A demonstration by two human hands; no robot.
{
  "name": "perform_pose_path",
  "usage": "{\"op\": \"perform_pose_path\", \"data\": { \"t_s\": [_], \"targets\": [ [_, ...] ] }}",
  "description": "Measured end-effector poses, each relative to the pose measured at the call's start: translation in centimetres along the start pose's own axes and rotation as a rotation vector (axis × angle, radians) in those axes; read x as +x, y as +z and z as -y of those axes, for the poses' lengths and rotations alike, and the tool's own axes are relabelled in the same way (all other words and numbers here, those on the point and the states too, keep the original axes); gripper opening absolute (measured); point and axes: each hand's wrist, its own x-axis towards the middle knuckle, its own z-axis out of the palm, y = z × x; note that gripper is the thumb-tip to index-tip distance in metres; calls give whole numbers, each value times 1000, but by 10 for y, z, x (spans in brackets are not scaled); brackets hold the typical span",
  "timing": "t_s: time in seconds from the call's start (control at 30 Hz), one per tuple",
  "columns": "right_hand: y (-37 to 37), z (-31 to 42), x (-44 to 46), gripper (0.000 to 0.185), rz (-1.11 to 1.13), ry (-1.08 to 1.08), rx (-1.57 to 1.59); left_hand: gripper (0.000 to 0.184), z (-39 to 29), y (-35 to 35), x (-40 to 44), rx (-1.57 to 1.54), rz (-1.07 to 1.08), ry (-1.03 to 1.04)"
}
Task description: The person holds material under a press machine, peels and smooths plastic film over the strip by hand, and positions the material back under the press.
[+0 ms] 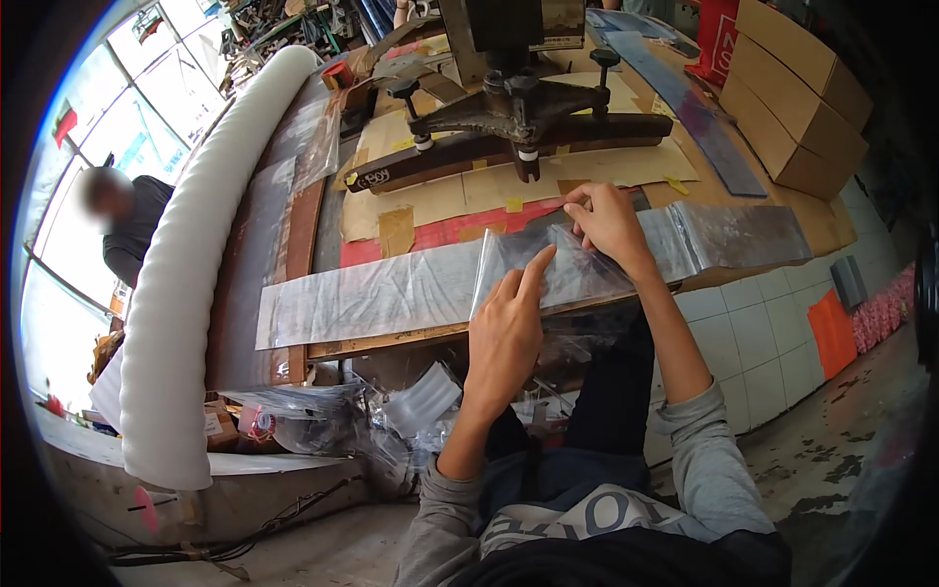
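Observation:
A long strip of clear plastic film (pixel 381 295) lies across the front edge of the wooden work table. My left hand (pixel 507 333) rests near its middle, index finger stretched out, the other fingers loosely bent, with nothing visible in it. To its right, my right hand (pixel 604 225) pinches the far edge of a folded clear plastic piece (pixel 558 264) lying over the strip. Just beyond the hands stands a black metal press (pixel 523 117) with a long curved bar (pixel 430 168) above taped cardboard and a red sheet (pixel 421 240).
A thick white foam roll (pixel 186 284) runs along the left side, with a person (pixel 137 215) behind it. Cardboard boxes (pixel 792 98) stand at the back right. Loose plastic scraps (pixel 421 401) hang below the table's front edge.

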Motion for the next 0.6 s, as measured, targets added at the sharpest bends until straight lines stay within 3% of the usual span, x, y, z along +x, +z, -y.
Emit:
{"op": "perform_pose_path", "data": {
  "t_s": [0.47,0.6],
  "targets": [
    [4,-9,10,17,0,-24,21,48,12,3,1,-133,-22,7],
    [6,-12,19,16,-5,-42,20,41,9,-6,10,-168,-15,-21]
  ]
}}
